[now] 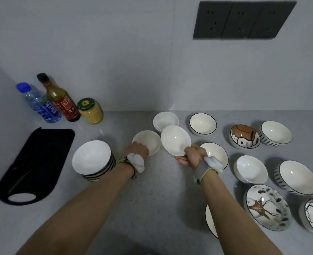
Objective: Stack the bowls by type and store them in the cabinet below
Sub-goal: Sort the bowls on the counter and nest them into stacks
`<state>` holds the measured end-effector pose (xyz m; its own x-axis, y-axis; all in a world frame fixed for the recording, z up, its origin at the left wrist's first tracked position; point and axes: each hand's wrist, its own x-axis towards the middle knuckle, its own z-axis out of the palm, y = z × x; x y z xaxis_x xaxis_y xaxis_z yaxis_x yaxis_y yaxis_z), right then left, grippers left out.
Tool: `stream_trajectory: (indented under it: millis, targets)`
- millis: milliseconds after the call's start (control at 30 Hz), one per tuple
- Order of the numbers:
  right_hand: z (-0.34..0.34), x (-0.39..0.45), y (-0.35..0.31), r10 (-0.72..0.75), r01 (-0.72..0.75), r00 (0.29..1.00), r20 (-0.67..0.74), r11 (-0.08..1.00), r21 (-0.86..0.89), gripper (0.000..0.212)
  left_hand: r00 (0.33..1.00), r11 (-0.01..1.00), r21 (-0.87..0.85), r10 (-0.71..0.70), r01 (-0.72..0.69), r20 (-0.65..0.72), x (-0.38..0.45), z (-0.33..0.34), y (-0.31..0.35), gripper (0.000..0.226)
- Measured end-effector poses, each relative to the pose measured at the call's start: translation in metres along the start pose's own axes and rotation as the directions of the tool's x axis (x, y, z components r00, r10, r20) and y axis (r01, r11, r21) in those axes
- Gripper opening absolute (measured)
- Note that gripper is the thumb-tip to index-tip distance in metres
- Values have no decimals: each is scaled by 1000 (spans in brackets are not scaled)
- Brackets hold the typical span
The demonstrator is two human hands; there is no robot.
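Observation:
My left hand [139, 149] grips the near rim of a small plain white bowl [148, 141] resting on the grey counter [152, 190]. My right hand [194, 155] holds a second plain white bowl [176, 139] tilted in the air just right of it. A third plain white bowl [165, 120] sits behind them. A stack of striped bowls [93, 161] stands at the left. To the right lie black-rimmed white bowls [203, 123], striped bowls [275, 133], a cartoon-patterned bowl [245, 136] and a painted bowl [267, 207].
A black cutting board [36, 162] lies at the left. A water bottle [38, 103], a sauce bottle [60, 100] and a yellow jar [90, 111] stand in the back left corner. Dark wall sockets [244, 20] are above. More bowls crowd the right edge.

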<state>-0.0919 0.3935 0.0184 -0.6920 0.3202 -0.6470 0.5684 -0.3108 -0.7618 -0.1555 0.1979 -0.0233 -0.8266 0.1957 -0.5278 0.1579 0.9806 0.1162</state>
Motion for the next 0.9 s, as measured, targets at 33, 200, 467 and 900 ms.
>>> stream_trajectory:
  millis: [33, 200, 467, 900]
  targets:
    - [0, 1, -1, -5, 5, 1000, 13, 1000, -5, 17, 999, 999, -14, 28, -29, -19, -7, 7, 2, 38]
    - [-8, -4, 4, 16, -11, 994, 105, 999, -47, 15, 918, 947, -202, 166, -251, -361, -52, 55, 15, 25]
    - [-16, -8, 11, 15, 11, 989, 146, 985, -171, 15, 814, 837, -365, 153, -409, -561, -81, 81, 19, 9]
    - [-7, 2, 18, 53, 20, 977, 205, 940, -340, 27, 950, 366, -923, -231, -117, -212, -102, 60, 20, 49]
